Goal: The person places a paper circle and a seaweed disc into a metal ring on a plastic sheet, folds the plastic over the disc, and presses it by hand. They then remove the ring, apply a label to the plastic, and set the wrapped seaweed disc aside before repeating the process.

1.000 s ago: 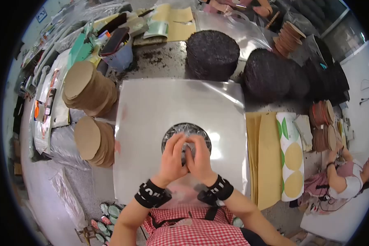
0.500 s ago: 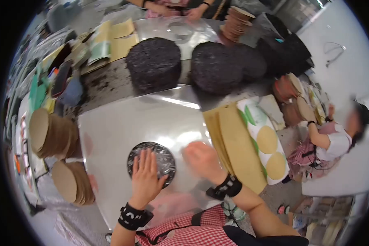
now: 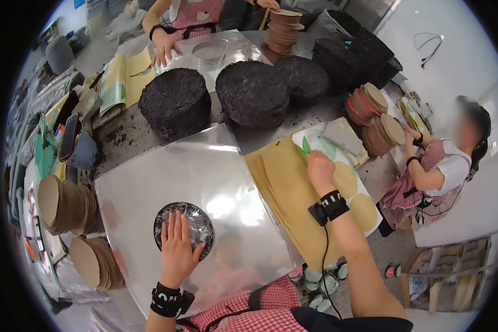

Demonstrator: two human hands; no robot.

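Note:
My left hand [image 3: 177, 252] lies flat with fingers extended on a round black disc [image 3: 202, 221] covered in crinkled clear film. The disc rests on a large clear plastic sheet [image 3: 166, 171] over the table. My right hand [image 3: 320, 170] is at the right, its fingers curled over the white sheet printed with green leaves [image 3: 315, 135], next to a stack of brown paper [image 3: 282, 182]. Whatever its fingertips hold, if anything, is hidden. Yellowish paper circles [image 3: 364, 212] lie on the printed sheet below that hand.
Large dark, crumbly cylinders [image 3: 174, 105] stand beyond the plastic sheet. Stacks of round brown cards [image 3: 66, 205] are at the left, with more card stacks [image 3: 382, 135] at the right. A grey block [image 3: 344, 138] sits nearby. Co-workers [image 3: 196, 16] are opposite and at the right [image 3: 437, 166].
My right hand has moved from over the plastic sheet, right and away from me, to the printed sheet. My left hand stays on the disc. The co-worker opposite has reached toward a card stack.

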